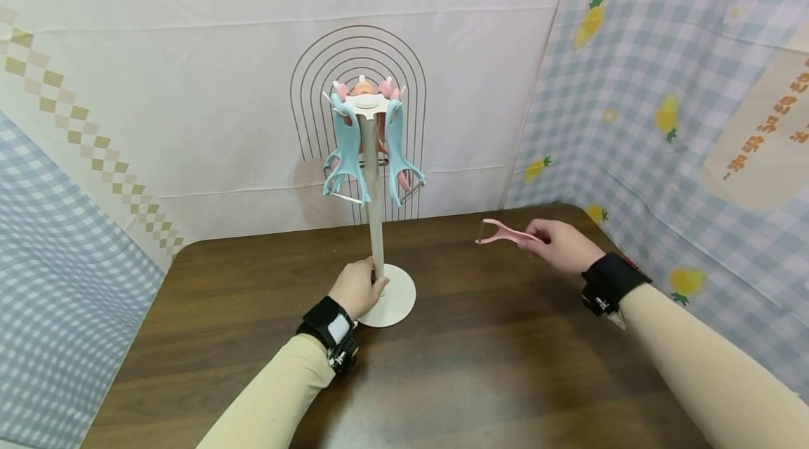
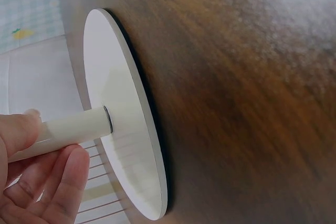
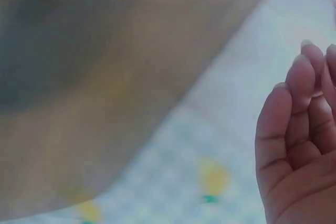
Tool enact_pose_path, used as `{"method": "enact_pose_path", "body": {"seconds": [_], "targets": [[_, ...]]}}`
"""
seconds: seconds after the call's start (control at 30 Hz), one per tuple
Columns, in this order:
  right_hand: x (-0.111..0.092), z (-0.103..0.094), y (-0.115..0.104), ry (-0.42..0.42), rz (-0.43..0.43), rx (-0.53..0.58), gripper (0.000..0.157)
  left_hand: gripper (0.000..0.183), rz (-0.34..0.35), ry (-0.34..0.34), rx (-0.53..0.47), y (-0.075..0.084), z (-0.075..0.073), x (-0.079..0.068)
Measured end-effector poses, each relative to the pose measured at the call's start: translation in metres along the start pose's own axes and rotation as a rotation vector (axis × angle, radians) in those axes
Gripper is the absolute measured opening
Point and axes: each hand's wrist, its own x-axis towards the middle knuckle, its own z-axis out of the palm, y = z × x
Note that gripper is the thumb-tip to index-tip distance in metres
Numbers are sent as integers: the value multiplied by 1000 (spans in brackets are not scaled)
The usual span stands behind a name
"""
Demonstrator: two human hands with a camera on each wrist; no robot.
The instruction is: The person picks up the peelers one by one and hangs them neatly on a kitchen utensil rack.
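Note:
A white rack stands upright on the table, its round base [image 1: 399, 300] flat on the wood. My left hand [image 1: 355, 287] grips the pole [image 2: 79, 128] low down, just above the base, with thumb and fingers around it. Two light blue peelers [image 1: 396, 143] hang from the top at the front; pink and orange handles show behind them, partly hidden. To the right of the rack, my right hand [image 1: 561, 245] pinches a pink peeler [image 1: 503, 230] by its handle above the table, the blade end pointing left. In the right wrist view the fingers [image 3: 273, 124] are bent and the peeler is barely visible.
The dark wooden table [image 1: 480, 379] has rounded back corners. Behind it hangs a white cloth [image 1: 208, 105] with a rainbow print, and blue checked cloth [image 1: 632, 119] with pineapples borders the right side.

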Motion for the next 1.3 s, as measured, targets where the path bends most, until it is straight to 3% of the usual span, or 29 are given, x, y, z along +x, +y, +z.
{"method": "enact_pose_path", "body": {"seconds": [0.5, 0.7, 0.8, 1.0, 1.3], "targets": [[9, -51, -129, 169, -316, 33, 15, 18, -4, 4, -9, -3, 3, 0], [12, -66, -174, 173, -416, 33, 10, 20, -7, -8, -12, -1, 2, 0], [14, -70, -194, 187, -449, 27, 11, 20, -15, -13, -9, -1, 1, 0], [25, -66, -231, 299, -483, 29, 25, 20, -23, -10, -19, 0, -2, 0], [45, -57, -274, 385, -503, 71, 22, 18, -13, -17, -23, 0, -1, -1]]}}
